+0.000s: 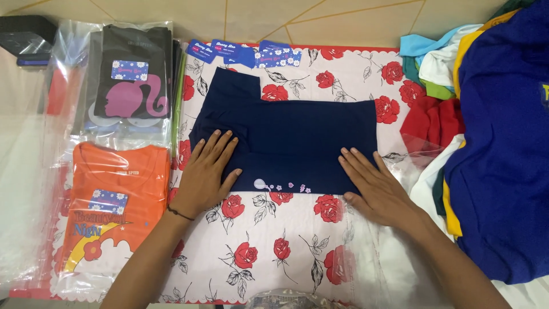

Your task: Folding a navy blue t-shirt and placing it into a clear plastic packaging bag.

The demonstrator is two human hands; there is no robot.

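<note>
On the rose cloth: navy garment, folded flat, centre of the rose-printed cloth
Left hand: fingers spread, palm pressed flat on the garment's 8 o'clock corner, gripping nothing
Right hand: open and flat, fingers together, on the 4 o'clock corner
At 9 o'clock: bagged orange shirt
At 3 o'clock: heap of loose clothes

A rose-printed cloth carries a folded navy garment and bagged shirts.
</note>
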